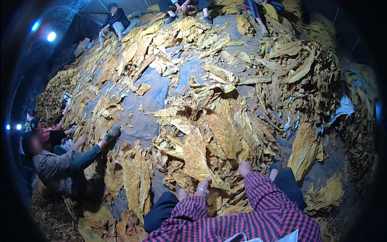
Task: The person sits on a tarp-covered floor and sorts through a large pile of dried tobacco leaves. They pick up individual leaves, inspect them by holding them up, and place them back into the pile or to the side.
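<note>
Dried, yellow-brown leaves, apparently tobacco, lie heaped in front of me. My left hand [203, 186], with a silver bracelet at the wrist, is at the lower edge of a broad yellow leaf [195, 157]; its fingers look bent against that edge. To the right, my right hand [245, 168] touches the lower end of another large brownish leaf [225, 133] in the same heap. Its fingers are curled, and whether they grip that leaf is hard to tell. More crumpled leaves [235, 208] lie between my forearms and legs.
A dark blue tarpaulin [142, 115] shows between scattered leaves. A co-worker [57, 169] sits close at the left, one foot extended towards the tarpaulin. Several other people sit along the far edge. Tall leaf piles [314, 75] and a white plastic scrap [343, 109] are at the right.
</note>
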A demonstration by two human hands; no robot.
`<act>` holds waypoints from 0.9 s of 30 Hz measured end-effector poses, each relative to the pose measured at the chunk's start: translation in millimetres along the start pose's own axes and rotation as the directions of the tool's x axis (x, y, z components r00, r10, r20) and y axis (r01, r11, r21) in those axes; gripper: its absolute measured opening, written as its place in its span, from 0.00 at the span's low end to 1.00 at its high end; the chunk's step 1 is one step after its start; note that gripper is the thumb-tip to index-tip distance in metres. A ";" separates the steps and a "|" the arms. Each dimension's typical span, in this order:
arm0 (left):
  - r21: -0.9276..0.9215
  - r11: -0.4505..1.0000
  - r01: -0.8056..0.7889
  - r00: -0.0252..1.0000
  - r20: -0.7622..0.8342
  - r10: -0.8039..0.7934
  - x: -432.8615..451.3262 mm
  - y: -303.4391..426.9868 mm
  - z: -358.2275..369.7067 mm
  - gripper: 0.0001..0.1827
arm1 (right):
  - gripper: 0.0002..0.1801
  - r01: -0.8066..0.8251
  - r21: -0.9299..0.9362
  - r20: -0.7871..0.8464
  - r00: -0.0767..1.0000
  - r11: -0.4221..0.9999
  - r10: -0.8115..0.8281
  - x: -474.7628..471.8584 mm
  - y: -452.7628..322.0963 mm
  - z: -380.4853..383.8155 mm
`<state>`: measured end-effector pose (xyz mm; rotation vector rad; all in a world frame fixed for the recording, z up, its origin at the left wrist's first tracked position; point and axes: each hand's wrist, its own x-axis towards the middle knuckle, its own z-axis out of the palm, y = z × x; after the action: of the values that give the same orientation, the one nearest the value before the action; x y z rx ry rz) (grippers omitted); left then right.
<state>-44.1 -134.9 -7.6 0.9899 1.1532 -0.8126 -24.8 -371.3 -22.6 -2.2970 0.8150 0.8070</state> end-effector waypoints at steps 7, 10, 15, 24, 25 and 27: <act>0.033 0.999 0.013 0.999 0.049 -0.014 -6.5 -1.9 32.1 0.09 | 0.14 0.617 0.203 -0.330 0.774 0.760 -0.540 -47.2 -85.4 -57.7; -0.276 0.956 0.099 0.962 0.271 -0.021 -15.3 -2.8 44.3 0.11 | 0.14 0.704 0.081 -0.359 0.681 0.706 -0.638 -72.4 -100.3 -68.0; -0.371 0.915 0.159 0.964 0.257 -0.063 25.1 -13.1 23.1 0.15 | 0.12 0.655 -0.220 0.054 0.748 0.723 -0.662 -122.0 -89.8 -46.6; -0.308 0.912 0.272 0.819 0.571 -0.051 -28.5 -12.4 26.0 0.11 | 0.12 0.563 -0.460 0.255 0.825 0.687 -0.505 -142.6 -60.0 -24.3; -0.288 0.933 0.215 0.861 0.506 -0.043 -22.1 -17.0 25.8 0.11 | 0.13 0.566 -0.428 0.218 0.822 0.705 -0.527 -143.4 -61.6 -24.1; -0.224 0.969 0.108 0.928 0.372 -0.017 -22.7 -19.0 28.2 0.11 | 0.15 0.567 -0.359 0.135 0.817 0.741 -0.560 -141.4 -62.0 -22.4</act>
<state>-56.7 -167.6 13.5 0.5695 0.9333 -0.8445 -63.7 -296.0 108.4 -2.6555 -0.1033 0.7393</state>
